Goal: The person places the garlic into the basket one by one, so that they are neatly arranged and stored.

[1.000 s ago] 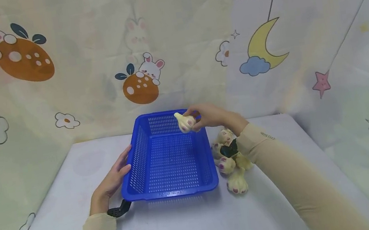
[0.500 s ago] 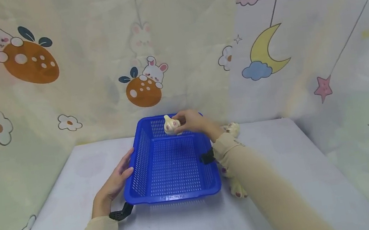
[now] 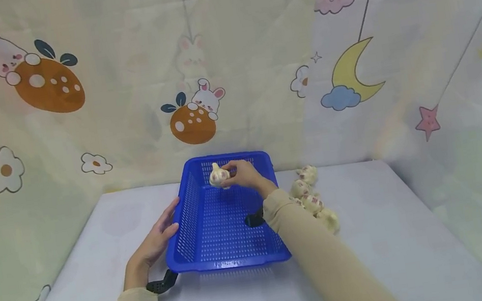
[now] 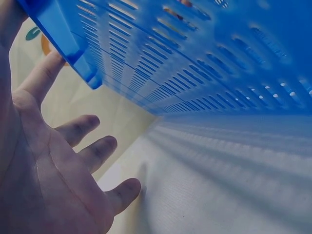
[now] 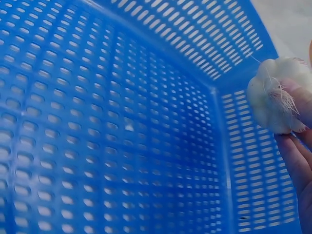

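A garlic bulb (image 3: 218, 176) is pinched between the thumb and fingers of my right hand (image 3: 244, 175), over the far part of a blue plastic basket (image 3: 229, 263). In the right wrist view the bulb (image 5: 265, 100) shows its root tuft, and the perforated basket floor (image 5: 97, 131) holds nothing I can see. My left hand (image 3: 152, 245) touches the basket's left rim. Seen from the left wrist, that hand (image 4: 53, 170) has its fingers spread, some against the rim and the others apart from the slotted wall (image 4: 161, 63).
Several more garlic bulbs (image 3: 312, 204) lie on the white table (image 3: 373, 235) to the right of the basket, partly hidden by my right sleeve (image 3: 314, 243). A cartoon-printed cloth (image 3: 248, 67) hangs behind the table.
My right hand has carried the garlic bulb leftward from the basket's right rim to over its far middle, and slightly lower. The left hand stays at the left rim. The head view has shifted slightly.
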Motion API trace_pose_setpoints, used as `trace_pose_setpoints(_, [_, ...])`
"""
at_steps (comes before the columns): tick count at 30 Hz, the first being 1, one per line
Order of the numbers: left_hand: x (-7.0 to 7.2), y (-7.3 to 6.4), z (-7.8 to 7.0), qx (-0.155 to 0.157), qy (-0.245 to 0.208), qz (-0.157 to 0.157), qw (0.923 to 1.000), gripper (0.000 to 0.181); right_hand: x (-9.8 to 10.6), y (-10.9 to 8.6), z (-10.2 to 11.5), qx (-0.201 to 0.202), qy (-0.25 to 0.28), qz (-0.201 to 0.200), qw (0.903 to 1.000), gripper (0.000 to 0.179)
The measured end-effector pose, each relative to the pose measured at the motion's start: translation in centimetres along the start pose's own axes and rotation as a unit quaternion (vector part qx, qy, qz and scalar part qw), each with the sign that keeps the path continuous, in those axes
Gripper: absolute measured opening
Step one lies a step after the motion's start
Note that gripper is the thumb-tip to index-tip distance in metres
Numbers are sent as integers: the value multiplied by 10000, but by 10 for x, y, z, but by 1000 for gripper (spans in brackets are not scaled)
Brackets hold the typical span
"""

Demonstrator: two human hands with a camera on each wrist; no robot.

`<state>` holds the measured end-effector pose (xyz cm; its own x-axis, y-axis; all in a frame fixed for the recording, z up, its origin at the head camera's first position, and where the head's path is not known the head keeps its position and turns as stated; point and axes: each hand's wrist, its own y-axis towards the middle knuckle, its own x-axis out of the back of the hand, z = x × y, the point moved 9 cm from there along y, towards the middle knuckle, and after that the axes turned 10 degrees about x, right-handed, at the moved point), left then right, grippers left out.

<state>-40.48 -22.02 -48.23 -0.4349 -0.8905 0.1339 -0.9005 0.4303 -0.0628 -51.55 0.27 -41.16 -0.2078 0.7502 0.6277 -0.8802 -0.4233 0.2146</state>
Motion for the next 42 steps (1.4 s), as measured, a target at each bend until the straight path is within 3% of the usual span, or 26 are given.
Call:
trace_pose_setpoints(4, [0,-1,1,70,9,37,10000,65,-12,-1,-13,-192,41,17,9998,49])
trace_pose_setpoints(12, [0,-1,-6,-96,307,-54,9995,64,-29,7,-25,-408,146,132,9990,45])
trace_pose_setpoints(16, [2,4,-7,53,530,-174,9984,64,-34,9,-30,-514,-20,294,9982,44])
trace_pose_setpoints(22, [-3,-4,0,331,777,-258,9961,64,-45,3,-37,-600,-55,305,9977,43])
trace_pose_setpoints(31, [-3,-10,5,601,900,-323,9936,65,-52,2,-32,-430,161,241,9987,41])
trace_pose_setpoints(42, [2,-6,7,786,1008,-422,9909,66,-58,13,-35,-237,147,251,9993,36])
